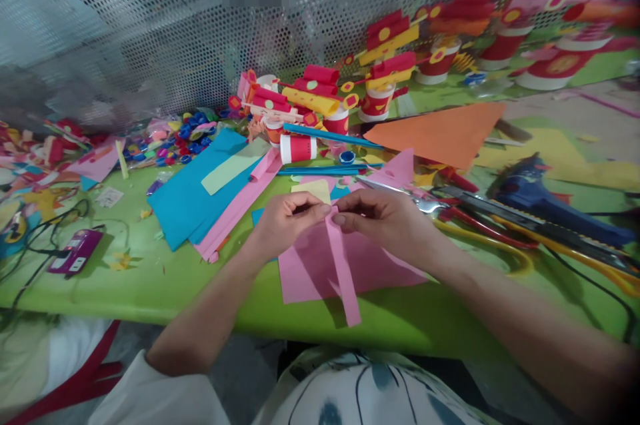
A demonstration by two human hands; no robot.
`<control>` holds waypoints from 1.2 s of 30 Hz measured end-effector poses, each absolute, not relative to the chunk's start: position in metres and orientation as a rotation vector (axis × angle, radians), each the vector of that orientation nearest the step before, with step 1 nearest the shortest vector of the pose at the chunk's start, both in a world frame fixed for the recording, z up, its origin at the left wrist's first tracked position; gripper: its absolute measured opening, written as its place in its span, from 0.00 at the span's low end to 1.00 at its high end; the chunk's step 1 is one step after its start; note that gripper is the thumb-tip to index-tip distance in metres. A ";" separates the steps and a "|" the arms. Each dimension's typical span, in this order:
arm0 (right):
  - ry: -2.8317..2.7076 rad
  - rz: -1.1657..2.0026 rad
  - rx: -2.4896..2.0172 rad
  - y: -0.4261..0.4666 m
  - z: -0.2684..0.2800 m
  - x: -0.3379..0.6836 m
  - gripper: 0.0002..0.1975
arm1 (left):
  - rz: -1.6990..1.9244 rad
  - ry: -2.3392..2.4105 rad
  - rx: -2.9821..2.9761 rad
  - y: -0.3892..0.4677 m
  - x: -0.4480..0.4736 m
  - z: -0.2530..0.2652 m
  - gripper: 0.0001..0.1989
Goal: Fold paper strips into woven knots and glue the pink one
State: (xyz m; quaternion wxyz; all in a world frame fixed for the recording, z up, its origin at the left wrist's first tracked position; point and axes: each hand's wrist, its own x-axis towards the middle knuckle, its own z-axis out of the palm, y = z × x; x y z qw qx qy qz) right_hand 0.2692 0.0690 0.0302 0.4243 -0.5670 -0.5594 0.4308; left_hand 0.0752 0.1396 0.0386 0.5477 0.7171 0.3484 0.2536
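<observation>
A narrow pink paper strip (343, 265) hangs down toward me from between both hands. My left hand (293, 218) pinches its upper end from the left, thumb against the fingers. My right hand (383, 218) pinches the same end from the right, its fingertips almost meeting the left ones. Beneath the strip lies a larger sheet of pink paper (305, 272) on the green tabletop. A pale yellow paper piece (315, 189) shows just behind my fingers. The very top of the strip is partly hidden by the thumbs.
Scissors (520, 258), a cutter and a blue glue gun (555, 195) lie at the right. Blue paper sheets (187, 192) and a red-and-white paper cup (299, 149) lie beyond my left hand. Several decorated cups (377, 102) stand along the perforated metal screen (165, 32).
</observation>
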 end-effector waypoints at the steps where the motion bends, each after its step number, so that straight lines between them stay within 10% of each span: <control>1: -1.392 1.087 -1.417 0.069 0.030 0.269 0.09 | 0.598 0.825 1.689 0.140 0.076 0.038 0.14; 30: -1.374 1.174 -1.371 0.071 0.028 0.269 0.11 | 0.570 0.805 1.968 0.139 0.073 0.043 0.08; 36: -0.935 1.268 -1.225 0.074 0.027 0.270 0.12 | 1.753 0.947 2.274 0.138 0.063 0.051 0.03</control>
